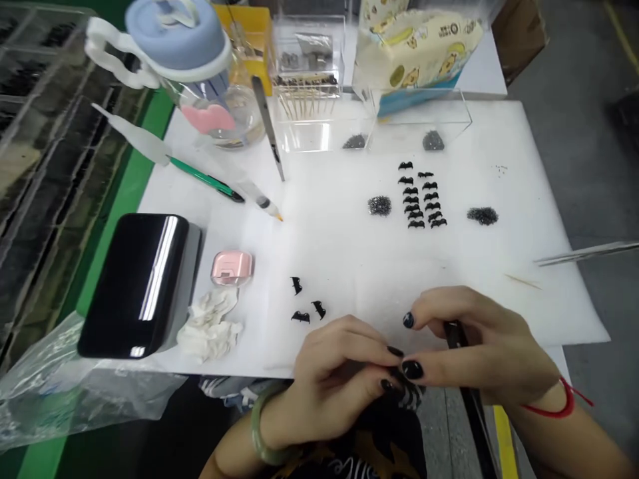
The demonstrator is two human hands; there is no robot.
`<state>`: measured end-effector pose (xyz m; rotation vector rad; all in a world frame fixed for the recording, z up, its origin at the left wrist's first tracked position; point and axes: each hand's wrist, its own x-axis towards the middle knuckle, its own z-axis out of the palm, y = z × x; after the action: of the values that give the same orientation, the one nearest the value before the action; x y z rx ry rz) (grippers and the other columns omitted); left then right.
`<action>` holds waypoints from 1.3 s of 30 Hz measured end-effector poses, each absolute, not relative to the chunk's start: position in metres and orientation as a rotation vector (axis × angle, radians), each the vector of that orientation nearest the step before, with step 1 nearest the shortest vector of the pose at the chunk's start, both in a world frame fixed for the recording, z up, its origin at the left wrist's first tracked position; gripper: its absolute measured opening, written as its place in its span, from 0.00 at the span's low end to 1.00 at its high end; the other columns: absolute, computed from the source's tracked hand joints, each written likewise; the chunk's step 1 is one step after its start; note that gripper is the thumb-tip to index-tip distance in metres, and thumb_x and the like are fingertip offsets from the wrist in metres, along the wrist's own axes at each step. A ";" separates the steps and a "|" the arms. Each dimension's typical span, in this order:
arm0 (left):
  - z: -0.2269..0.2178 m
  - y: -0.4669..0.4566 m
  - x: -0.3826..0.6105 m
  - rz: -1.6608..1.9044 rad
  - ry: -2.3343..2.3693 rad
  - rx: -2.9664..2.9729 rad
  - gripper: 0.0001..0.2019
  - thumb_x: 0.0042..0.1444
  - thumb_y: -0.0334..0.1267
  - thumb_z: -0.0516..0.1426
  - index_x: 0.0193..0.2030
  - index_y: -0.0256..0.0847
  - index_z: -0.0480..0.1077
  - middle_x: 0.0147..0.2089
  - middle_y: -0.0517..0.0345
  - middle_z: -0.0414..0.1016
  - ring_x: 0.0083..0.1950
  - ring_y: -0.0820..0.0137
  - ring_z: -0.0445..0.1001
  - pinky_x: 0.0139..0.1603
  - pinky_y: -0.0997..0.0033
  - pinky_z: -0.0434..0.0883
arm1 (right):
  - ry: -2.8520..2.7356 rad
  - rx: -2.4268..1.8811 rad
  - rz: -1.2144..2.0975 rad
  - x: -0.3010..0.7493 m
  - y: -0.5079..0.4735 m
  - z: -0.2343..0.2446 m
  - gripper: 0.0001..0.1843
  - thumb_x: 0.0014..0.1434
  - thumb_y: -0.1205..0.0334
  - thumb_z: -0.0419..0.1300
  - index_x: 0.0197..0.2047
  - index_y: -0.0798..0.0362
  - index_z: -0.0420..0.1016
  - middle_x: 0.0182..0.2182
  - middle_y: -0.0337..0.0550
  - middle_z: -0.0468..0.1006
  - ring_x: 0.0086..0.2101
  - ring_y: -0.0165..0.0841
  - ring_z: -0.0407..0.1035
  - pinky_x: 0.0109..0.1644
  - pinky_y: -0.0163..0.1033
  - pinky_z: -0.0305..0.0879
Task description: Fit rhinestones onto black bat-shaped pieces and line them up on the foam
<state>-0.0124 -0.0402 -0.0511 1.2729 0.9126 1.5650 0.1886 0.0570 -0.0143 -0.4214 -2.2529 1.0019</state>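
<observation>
My left hand [339, 372], with a jade-green bangle at the wrist, is closed in a pinch above the near edge of the white mat [339, 246]. What lies between its fingertips is dark and blends with the black clothing behind. My right hand [479, 346] is wrapped round a long, slim black tool [474, 412] that points down towards the lap. Its thumb tip almost meets the left fingertips. Several small black bat-shaped pieces [416, 199] lie in two columns on the mat. Three more bat-shaped pieces [301, 317] are scattered close to my left hand.
Small heaps of dark beads [379, 205] sit on the mat. Tweezers [584, 253] and a toothpick [522, 281] lie at right. Leftward are a black box [134, 286], pink case [232, 266], crumpled tissue [210, 326], green-handled tool [200, 174] and cup [180, 40]. Clear boxes [309, 53] stand behind.
</observation>
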 end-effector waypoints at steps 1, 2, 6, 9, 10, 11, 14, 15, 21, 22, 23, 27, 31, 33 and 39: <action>-0.051 -0.039 -0.012 1.565 0.900 1.314 0.04 0.69 0.35 0.65 0.47 0.39 0.80 0.38 0.53 0.82 0.37 0.72 0.81 0.40 0.78 0.80 | -2.249 -0.391 1.030 0.188 0.057 -0.015 0.17 0.72 0.73 0.57 0.51 0.45 0.84 0.46 0.43 0.76 0.33 0.29 0.67 0.32 0.38 0.67; -0.052 -0.037 -0.011 1.563 0.891 1.346 0.04 0.69 0.36 0.65 0.46 0.39 0.81 0.38 0.52 0.82 0.37 0.72 0.81 0.40 0.78 0.81 | -2.238 -0.360 1.048 0.187 0.058 -0.016 0.15 0.74 0.70 0.56 0.51 0.46 0.84 0.44 0.43 0.76 0.32 0.28 0.67 0.32 0.37 0.67; -0.054 -0.034 -0.007 1.571 0.904 1.418 0.08 0.70 0.40 0.64 0.51 0.41 0.81 0.40 0.50 0.82 0.36 0.70 0.82 0.37 0.77 0.81 | -2.192 -0.321 1.066 0.180 0.055 -0.016 0.10 0.74 0.61 0.59 0.45 0.46 0.83 0.42 0.43 0.75 0.28 0.27 0.65 0.27 0.35 0.66; -0.054 -0.035 -0.004 1.593 0.954 1.476 0.11 0.70 0.35 0.62 0.56 0.40 0.79 0.42 0.47 0.82 0.37 0.67 0.82 0.36 0.74 0.81 | -2.157 -0.351 1.080 0.178 0.054 -0.010 0.06 0.73 0.57 0.61 0.43 0.46 0.79 0.41 0.41 0.75 0.21 0.23 0.61 0.20 0.31 0.63; -0.053 -0.036 -0.003 1.608 0.973 1.501 0.12 0.69 0.33 0.62 0.57 0.40 0.78 0.42 0.47 0.82 0.37 0.67 0.82 0.36 0.74 0.81 | -2.155 -0.384 1.072 0.180 0.056 -0.007 0.06 0.73 0.57 0.60 0.43 0.46 0.77 0.41 0.41 0.75 0.21 0.23 0.62 0.19 0.31 0.64; -0.051 -0.038 -0.003 1.626 0.991 1.527 0.13 0.68 0.31 0.61 0.58 0.39 0.77 0.43 0.47 0.81 0.35 0.68 0.81 0.35 0.74 0.81 | -2.157 -0.434 1.050 0.182 0.059 -0.002 0.05 0.73 0.58 0.60 0.44 0.46 0.76 0.41 0.42 0.76 0.22 0.24 0.66 0.21 0.31 0.67; -0.045 -0.049 -0.011 1.665 1.110 1.646 0.17 0.63 0.23 0.59 0.57 0.37 0.75 0.44 0.47 0.80 0.36 0.69 0.80 0.37 0.73 0.81 | -2.172 -0.661 0.914 0.195 0.086 0.009 0.03 0.71 0.63 0.62 0.44 0.45 0.77 0.40 0.46 0.78 0.36 0.35 0.77 0.32 0.37 0.76; -0.044 -0.053 -0.016 1.656 1.241 1.724 0.16 0.63 0.22 0.59 0.56 0.37 0.75 0.44 0.48 0.80 0.39 0.68 0.81 0.40 0.73 0.81 | -2.181 -0.756 0.858 0.199 0.101 0.011 0.03 0.70 0.64 0.63 0.44 0.46 0.78 0.41 0.47 0.79 0.41 0.37 0.78 0.36 0.39 0.77; -0.058 -0.072 -0.057 1.407 2.003 1.943 0.14 0.65 0.23 0.63 0.55 0.37 0.76 0.49 0.47 0.76 0.48 0.60 0.76 0.43 0.64 0.75 | -2.214 -1.494 0.559 0.200 0.208 -0.009 0.13 0.71 0.53 0.65 0.48 0.56 0.78 0.45 0.45 0.81 0.44 0.36 0.77 0.49 0.46 0.79; -0.063 -0.073 -0.061 1.369 2.032 1.945 0.13 0.65 0.24 0.63 0.55 0.37 0.76 0.49 0.46 0.76 0.48 0.59 0.76 0.42 0.63 0.74 | -2.221 -1.579 0.527 0.197 0.222 -0.014 0.14 0.71 0.53 0.65 0.50 0.55 0.78 0.47 0.46 0.81 0.45 0.37 0.77 0.51 0.48 0.79; -0.067 -0.074 -0.064 1.337 2.052 1.946 0.13 0.66 0.25 0.63 0.56 0.36 0.76 0.50 0.45 0.75 0.48 0.58 0.76 0.42 0.61 0.74 | -2.239 -1.643 0.508 0.192 0.232 -0.020 0.14 0.71 0.53 0.65 0.51 0.55 0.78 0.49 0.46 0.81 0.47 0.38 0.78 0.53 0.49 0.78; -0.079 -0.078 -0.065 1.293 2.090 1.938 0.12 0.69 0.28 0.60 0.57 0.35 0.74 0.51 0.45 0.74 0.50 0.56 0.77 0.47 0.57 0.77 | -2.326 -1.771 0.462 0.181 0.247 -0.031 0.16 0.71 0.54 0.65 0.55 0.55 0.78 0.53 0.48 0.80 0.51 0.41 0.77 0.56 0.52 0.78; -0.081 -0.078 -0.063 1.279 2.107 1.930 0.12 0.69 0.27 0.60 0.57 0.36 0.73 0.51 0.46 0.74 0.50 0.57 0.77 0.47 0.59 0.77 | -2.352 -1.810 0.425 0.185 0.244 -0.028 0.16 0.71 0.54 0.65 0.56 0.54 0.78 0.55 0.49 0.80 0.53 0.42 0.77 0.58 0.54 0.77; -0.081 -0.077 -0.063 1.265 2.100 1.937 0.12 0.68 0.26 0.60 0.56 0.37 0.74 0.51 0.47 0.74 0.49 0.58 0.76 0.46 0.60 0.76 | -2.338 -1.824 0.411 0.188 0.243 -0.027 0.17 0.72 0.54 0.64 0.57 0.54 0.78 0.55 0.49 0.80 0.53 0.42 0.77 0.58 0.54 0.77; -0.077 -0.072 -0.066 1.273 2.062 1.955 0.09 0.67 0.24 0.60 0.51 0.38 0.75 0.49 0.49 0.75 0.47 0.59 0.75 0.47 0.59 0.73 | -2.302 -1.832 0.475 0.193 0.239 -0.027 0.15 0.71 0.53 0.65 0.54 0.54 0.78 0.53 0.48 0.80 0.50 0.40 0.77 0.56 0.52 0.78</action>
<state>-0.0663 -0.0722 -0.0769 1.9545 2.0623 1.2729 0.1928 0.2386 -0.0273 -1.8319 -2.3021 0.4754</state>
